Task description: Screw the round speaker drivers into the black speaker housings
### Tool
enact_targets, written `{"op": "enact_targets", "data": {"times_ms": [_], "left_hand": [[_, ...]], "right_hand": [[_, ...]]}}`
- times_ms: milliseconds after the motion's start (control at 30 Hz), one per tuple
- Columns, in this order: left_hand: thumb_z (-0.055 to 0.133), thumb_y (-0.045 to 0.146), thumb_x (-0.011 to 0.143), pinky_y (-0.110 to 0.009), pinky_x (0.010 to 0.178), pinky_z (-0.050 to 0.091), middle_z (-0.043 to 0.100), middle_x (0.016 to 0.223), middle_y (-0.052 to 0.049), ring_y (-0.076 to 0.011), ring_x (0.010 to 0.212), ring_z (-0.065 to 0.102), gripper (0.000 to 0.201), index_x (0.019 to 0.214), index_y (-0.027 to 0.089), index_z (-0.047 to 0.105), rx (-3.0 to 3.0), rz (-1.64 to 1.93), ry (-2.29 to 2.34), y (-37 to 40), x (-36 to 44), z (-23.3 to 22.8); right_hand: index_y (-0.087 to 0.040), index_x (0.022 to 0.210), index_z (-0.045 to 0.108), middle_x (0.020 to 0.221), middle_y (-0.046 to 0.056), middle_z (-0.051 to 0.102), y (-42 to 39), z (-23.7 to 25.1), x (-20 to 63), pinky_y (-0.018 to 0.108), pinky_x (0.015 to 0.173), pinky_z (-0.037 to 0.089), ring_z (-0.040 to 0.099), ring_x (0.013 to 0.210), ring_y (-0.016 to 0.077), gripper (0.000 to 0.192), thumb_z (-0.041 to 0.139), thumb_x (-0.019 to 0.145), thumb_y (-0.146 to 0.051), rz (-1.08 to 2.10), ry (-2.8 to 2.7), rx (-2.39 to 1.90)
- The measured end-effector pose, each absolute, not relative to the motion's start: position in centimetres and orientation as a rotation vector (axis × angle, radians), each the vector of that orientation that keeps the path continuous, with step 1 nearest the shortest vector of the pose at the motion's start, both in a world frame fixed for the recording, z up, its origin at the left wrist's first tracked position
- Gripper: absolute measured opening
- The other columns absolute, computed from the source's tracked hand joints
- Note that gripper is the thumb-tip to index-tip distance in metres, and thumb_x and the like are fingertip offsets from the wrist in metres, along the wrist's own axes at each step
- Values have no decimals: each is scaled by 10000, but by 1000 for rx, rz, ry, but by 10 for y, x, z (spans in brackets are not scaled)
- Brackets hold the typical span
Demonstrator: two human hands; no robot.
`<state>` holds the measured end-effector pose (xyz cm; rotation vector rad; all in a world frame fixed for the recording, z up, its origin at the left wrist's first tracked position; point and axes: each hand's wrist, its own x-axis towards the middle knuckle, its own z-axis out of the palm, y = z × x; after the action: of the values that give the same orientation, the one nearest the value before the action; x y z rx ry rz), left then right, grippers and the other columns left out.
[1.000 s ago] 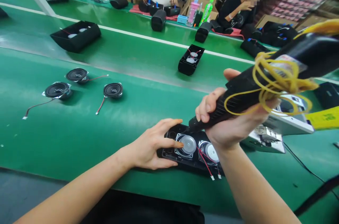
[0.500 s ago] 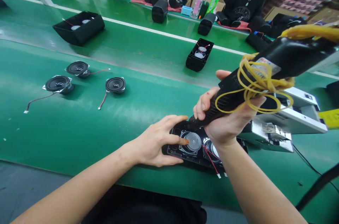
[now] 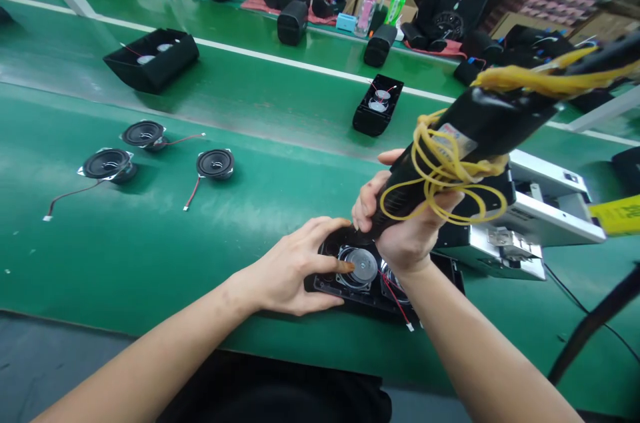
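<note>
Speaker housing (image 3: 350,289), black and open-topped, lies on the green bench (image 3: 150,256) at lower centre of the frame with two drivers already seated in it, their red leads trailing off the near edge. The left hand (image 3: 290,269) rests spread on its left end, one fingertip against the left driver (image 3: 361,265). The right hand (image 3: 405,226) is wrapped around a black electric screwdriver (image 3: 450,156) (yellow cord looped round its body), tip down at the housing's far edge. Fastening looks under way; which screws are in cannot be told. Three loose drivers (image 3: 215,163) wait at left.
</note>
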<state>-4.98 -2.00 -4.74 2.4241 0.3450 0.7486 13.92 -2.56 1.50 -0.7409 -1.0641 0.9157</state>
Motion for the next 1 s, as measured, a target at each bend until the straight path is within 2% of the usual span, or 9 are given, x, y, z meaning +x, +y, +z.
{"op": "enact_targets", "data": {"times_ms": [167,400,533,700,767,867,1000], "left_hand": [[811,438,911,-615,1231,461,461,1617,-206,-419,1513,454,447,1296,214,784,2452,732,359,-22,-51,-46],[800,455,916,-649,1237,446,475,1614,-204,-425,1515,459,448,1294,217,785,2467,701,377,-23,-51,-44],[807,433,910,-627,1240,449,469,1607,-208,-420,1517,457,436,1287,214,787,2466,696,394,-24,-51,-43],[825,367,887,-592,1268,415,401,1662,-194,-396,1548,418,412,1270,223,781,2463,682,405,-26,-51,-42],[827,358,883,-607,1274,398,368,1698,-168,-389,1557,407,419,1283,249,766,2470,651,427,-28,-52,-42],[811,340,894,-650,1255,403,351,1722,-138,-394,1565,391,416,1299,282,739,2501,589,477,-30,-55,-40],[768,331,926,-723,1220,415,258,1780,-95,-431,1619,276,463,1380,333,676,2593,450,553,-32,-60,-27]], "right_hand": [[-271,1143,564,658,-76,536,-26,13,137,250,375,374,451,394,110,680,645,857,-884,988,-1104,-716],[-255,1163,589,663,-69,558,-25,7,136,251,382,385,456,405,113,611,590,934,-821,975,-1160,-675],[-240,1182,605,662,-57,565,-25,3,137,258,382,377,458,410,120,558,597,962,-753,971,-1184,-639],[-239,1180,615,686,-55,554,-26,10,138,255,404,383,456,423,109,602,553,974,-801,938,-1133,-656],[-244,1229,629,690,-56,553,-29,22,145,250,400,389,459,429,108,627,521,985,-812,888,-1095,-655],[-251,1278,661,670,-62,547,-44,49,169,253,361,381,429,410,112,633,578,958,-791,716,-1048,-626],[-258,1132,723,634,-54,540,-78,85,227,269,352,379,411,399,119,504,640,916,-706,359,-1049,-734]]}}
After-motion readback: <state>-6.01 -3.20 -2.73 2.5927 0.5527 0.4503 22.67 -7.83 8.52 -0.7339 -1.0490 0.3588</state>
